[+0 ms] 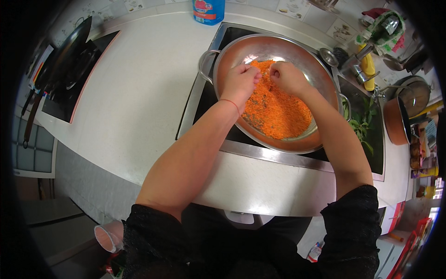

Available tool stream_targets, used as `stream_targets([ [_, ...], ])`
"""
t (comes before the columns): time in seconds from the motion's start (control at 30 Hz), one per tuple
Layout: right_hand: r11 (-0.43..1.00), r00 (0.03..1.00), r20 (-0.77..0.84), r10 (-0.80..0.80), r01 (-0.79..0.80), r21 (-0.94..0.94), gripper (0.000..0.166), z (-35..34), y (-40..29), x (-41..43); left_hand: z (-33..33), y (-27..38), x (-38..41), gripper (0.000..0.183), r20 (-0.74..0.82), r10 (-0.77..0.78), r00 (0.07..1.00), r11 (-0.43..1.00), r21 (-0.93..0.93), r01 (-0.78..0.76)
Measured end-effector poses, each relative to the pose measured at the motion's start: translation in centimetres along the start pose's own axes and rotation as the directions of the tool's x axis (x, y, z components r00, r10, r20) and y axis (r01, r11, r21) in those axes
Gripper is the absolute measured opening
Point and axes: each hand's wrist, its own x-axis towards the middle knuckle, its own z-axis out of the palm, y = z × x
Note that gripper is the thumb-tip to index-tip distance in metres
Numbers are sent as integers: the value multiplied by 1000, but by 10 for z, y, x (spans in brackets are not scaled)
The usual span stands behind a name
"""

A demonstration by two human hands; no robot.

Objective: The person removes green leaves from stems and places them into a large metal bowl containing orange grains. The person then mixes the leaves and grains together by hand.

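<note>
A wide stainless-steel basin (292, 43) with two loop handles sits over a sink set in the counter. Tiny orange pieces (278, 115), mixed with greenish-dark bits, cover much of its bottom; they may be small blossoms. Above the far part of this layer, my left hand (241, 81) has its fingers curled in, with a thin red string around the wrist. Close by on the right is my right hand (287, 77), also with bent fingers. A small gap separates the two hands. Whether either one pinches some pieces is hidden by the fingers.
Green leafy sprigs (362, 122) lie in the right sink bowl, below a faucet (355, 66). A blue bottle (209, 14) stands behind the basin. On the left, a wok (66, 52) rests over a black cooktop (57, 108). A copper-coloured pot (396, 120) stands far right.
</note>
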Motion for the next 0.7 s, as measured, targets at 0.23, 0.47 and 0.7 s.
stream_targets([
  [0.23,882,999,5,37,-35,469,7,-30,-15,-30,3,-1,-5,26,96,-12,995,994,106,2],
  [0.47,825,998,-51,-24,49,562,7,-39,-36,-56,4,7,-9,26,352,-122,928,973,226,42],
  [0.7,829,999,-47,23,7,559,7,-42,-39,-61,1,3,-6,19,415,-113,903,978,207,27],
])
